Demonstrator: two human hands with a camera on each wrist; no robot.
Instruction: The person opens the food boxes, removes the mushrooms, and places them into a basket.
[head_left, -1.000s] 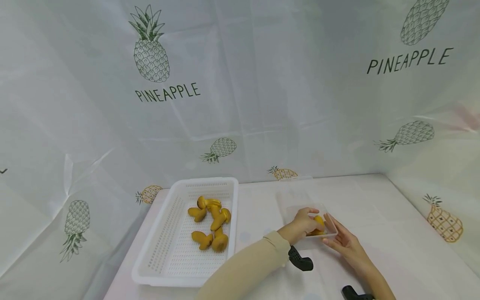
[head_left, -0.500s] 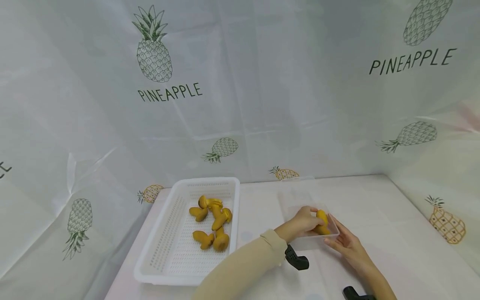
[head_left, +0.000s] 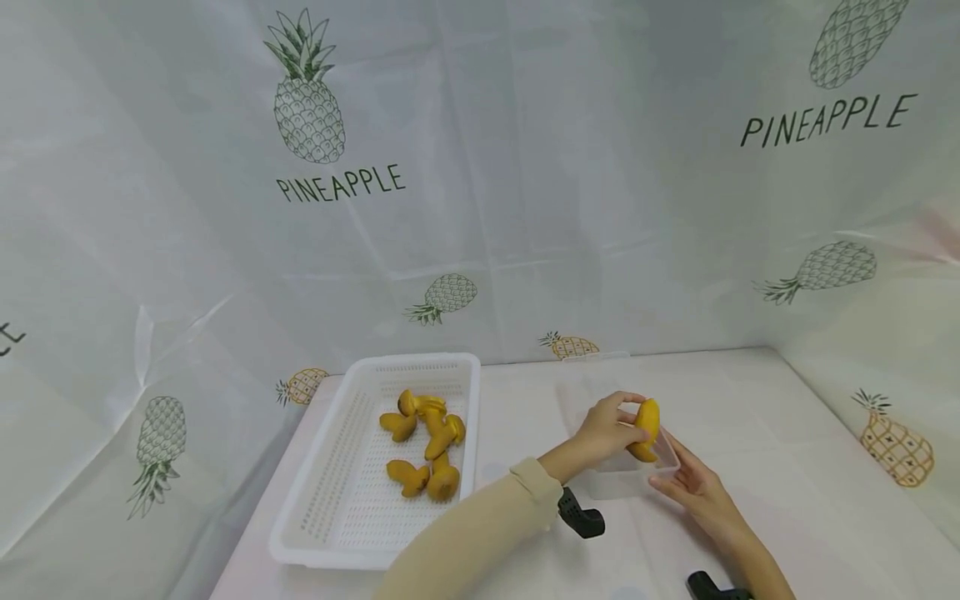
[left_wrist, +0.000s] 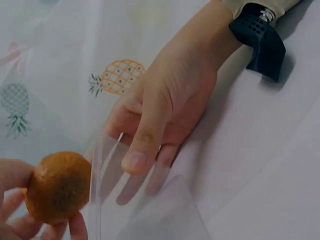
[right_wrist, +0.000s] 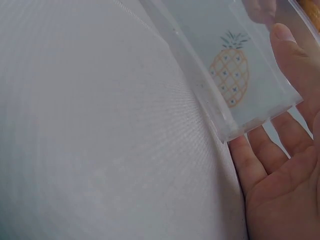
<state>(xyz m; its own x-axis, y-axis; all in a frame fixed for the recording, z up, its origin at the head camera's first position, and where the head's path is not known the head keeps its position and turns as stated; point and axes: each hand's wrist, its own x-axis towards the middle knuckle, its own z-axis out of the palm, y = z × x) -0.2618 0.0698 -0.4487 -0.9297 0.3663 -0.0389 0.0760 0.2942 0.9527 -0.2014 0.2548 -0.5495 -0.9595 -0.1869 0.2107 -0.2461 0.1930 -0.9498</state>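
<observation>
A yellow-brown mushroom (head_left: 649, 421) is pinched between the thumb and fingers of my left hand (head_left: 603, 429). It is raised at the right end of a clear plastic box (head_left: 618, 485). In the left wrist view the rounded brown cap (left_wrist: 59, 187) of this mushroom faces the camera, beside the box wall. My right hand (head_left: 697, 492) holds the box by its right end, thumb on the near side and fingers behind. The right wrist view shows its fingers (right_wrist: 250, 165) around the box corner. Whatever lies inside the box is mostly hidden by the left hand.
A white perforated basket (head_left: 322, 517) stands to the left with several mushrooms (head_left: 438, 433) in it. A clear lid-like panel (head_left: 592, 379) lies behind the box. Pineapple-print sheeting (head_left: 525, 208) closes off the back and sides of the pale table (head_left: 750, 417).
My left hand has lifted the mushroom from low in the box up to rim height, slightly rightward. The right hand keeps holding the box in the same spot.
</observation>
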